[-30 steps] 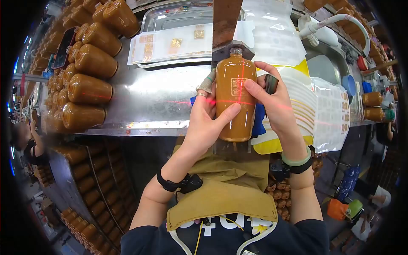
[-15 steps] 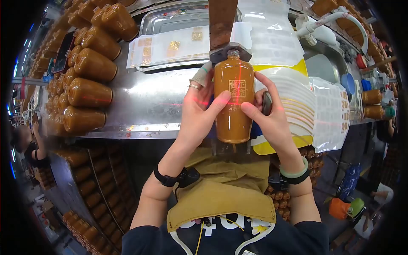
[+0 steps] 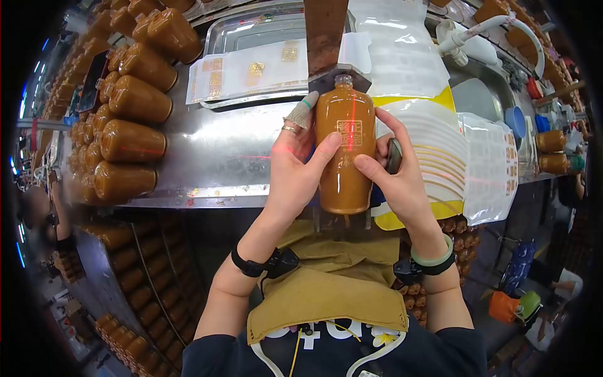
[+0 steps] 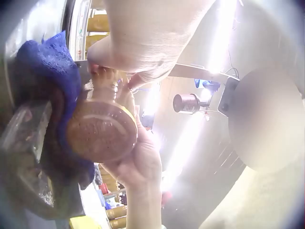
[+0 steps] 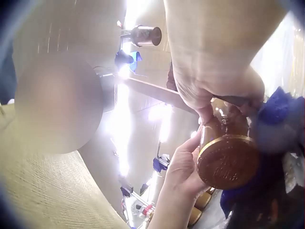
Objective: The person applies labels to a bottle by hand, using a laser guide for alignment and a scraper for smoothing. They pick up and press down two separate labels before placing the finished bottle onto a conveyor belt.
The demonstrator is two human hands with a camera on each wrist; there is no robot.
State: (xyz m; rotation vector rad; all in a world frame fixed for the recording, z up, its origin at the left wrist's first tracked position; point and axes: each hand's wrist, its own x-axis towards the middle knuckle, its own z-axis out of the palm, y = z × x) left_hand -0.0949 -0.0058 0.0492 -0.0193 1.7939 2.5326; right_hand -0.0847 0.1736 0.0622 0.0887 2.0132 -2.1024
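status: labelling in hand, not complete. the brown bottle (image 3: 344,185) lies between both hands, neck away from the person and lodged under a metal bracket (image 3: 326,78), with a blue cloth (image 4: 52,62) beneath it. the left hand (image 3: 292,169) wraps its side, thumb laid across the front. the right hand (image 3: 396,179) wraps the other side, thumb on the front, and also pinches a small dark object (image 3: 394,155) behind its fingers. a square gold label (image 3: 349,132) sits on the bottle just beyond both thumbs, and a red laser line (image 3: 352,116) crosses it. judgement: label placed and aligned; smoothing and release remain. many bottles (image 3: 129,141) lie far left of the left hand; whether they are labelled cannot be told.
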